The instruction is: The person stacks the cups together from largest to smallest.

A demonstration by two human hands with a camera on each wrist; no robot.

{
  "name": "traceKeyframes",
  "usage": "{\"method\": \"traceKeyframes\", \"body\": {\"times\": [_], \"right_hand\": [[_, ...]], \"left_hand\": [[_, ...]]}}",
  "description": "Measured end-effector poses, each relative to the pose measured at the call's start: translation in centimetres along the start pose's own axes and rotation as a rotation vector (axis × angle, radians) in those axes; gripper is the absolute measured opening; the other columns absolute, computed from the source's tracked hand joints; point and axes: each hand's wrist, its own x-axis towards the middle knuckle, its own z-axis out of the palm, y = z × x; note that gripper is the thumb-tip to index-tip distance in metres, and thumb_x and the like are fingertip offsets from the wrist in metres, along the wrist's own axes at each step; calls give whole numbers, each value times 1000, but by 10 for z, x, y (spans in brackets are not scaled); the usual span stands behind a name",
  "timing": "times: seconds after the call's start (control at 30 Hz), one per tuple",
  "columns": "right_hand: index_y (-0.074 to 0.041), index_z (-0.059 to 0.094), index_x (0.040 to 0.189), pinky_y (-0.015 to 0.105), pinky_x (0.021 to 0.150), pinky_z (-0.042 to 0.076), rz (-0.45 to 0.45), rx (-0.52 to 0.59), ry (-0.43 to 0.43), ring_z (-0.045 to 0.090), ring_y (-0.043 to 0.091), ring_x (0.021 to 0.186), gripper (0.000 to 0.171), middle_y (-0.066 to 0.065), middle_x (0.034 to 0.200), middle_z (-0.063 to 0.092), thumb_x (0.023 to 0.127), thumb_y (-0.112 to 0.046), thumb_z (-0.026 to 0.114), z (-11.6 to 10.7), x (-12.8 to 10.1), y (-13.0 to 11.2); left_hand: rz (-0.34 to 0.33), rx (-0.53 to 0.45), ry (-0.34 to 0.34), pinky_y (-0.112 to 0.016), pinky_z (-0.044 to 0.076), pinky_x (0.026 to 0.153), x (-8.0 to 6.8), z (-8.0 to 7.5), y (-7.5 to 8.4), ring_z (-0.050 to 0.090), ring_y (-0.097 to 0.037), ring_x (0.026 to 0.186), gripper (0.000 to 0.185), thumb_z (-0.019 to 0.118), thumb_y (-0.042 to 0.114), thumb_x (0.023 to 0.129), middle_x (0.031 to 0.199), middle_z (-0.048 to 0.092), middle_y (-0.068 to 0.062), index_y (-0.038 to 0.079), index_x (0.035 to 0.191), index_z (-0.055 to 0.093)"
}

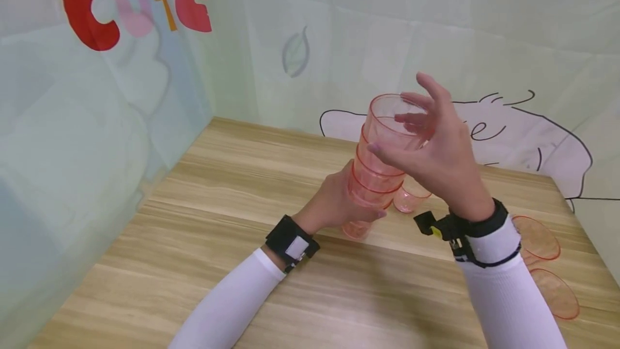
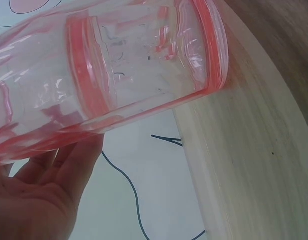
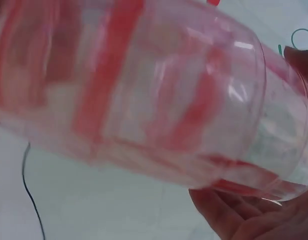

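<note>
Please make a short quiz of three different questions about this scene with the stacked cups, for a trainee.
1. True or false: the left hand grips the stack of pink cups near its lower part.
2. Which is right about the right hand? A: it lies flat on the wooden table. B: it is at the top cup with fingers spread. C: it holds a spoon.
3. Fill in: a single cup stands just behind the stack, and further loose cups lie at the table's ____ edge.

Key: 1 true; 2 B; 3 right.
</note>
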Motion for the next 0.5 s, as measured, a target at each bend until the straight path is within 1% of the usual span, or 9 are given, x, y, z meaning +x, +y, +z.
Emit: {"method": "traceKeyframes", "body": {"times": [0.1, 0.23, 0.33, 0.4, 0.5], "right_hand": [[-23, 35, 152, 26, 87, 54, 55, 123, 31, 65, 21, 112, 99, 6, 128, 66, 72, -10, 91, 5, -4, 4], [-19, 37, 151, 26, 83, 56, 49, 221, 57, 65, 23, 111, 94, 12, 121, 68, 74, -4, 88, 11, -7, 9], [-19, 35, 151, 26, 82, 56, 32, 284, 81, 64, 23, 111, 93, 13, 123, 66, 75, 0, 85, 15, -10, 12], [-18, 34, 152, 27, 84, 56, 22, 330, 94, 61, 26, 114, 94, 14, 125, 64, 75, 3, 84, 18, -12, 15], [-16, 33, 153, 29, 89, 55, 12, 351, 106, 58, 28, 120, 95, 13, 130, 63, 75, 5, 83, 22, -15, 17]], "left_hand": [[2, -10, -1, -30, 54, 85, 0, -1, 1, 63, -6, 95, 83, 90, 47, 69, 110, 59, 9, 18, 132, 45], [8, -20, -10, -30, 54, 86, 1, -1, 2, 62, -6, 96, 84, 90, 47, 69, 111, 59, 9, 19, 133, 44], [8, -36, -18, -30, 54, 87, 1, -1, 1, 62, -6, 98, 86, 90, 46, 70, 114, 59, 10, 20, 136, 42], [7, -40, -19, -31, 54, 87, 0, -1, 2, 62, -6, 99, 87, 90, 47, 70, 115, 59, 10, 20, 137, 41], [6, -43, -20, -31, 54, 88, 0, -2, 1, 62, -6, 100, 89, 89, 48, 71, 116, 59, 10, 20, 139, 40]]}}
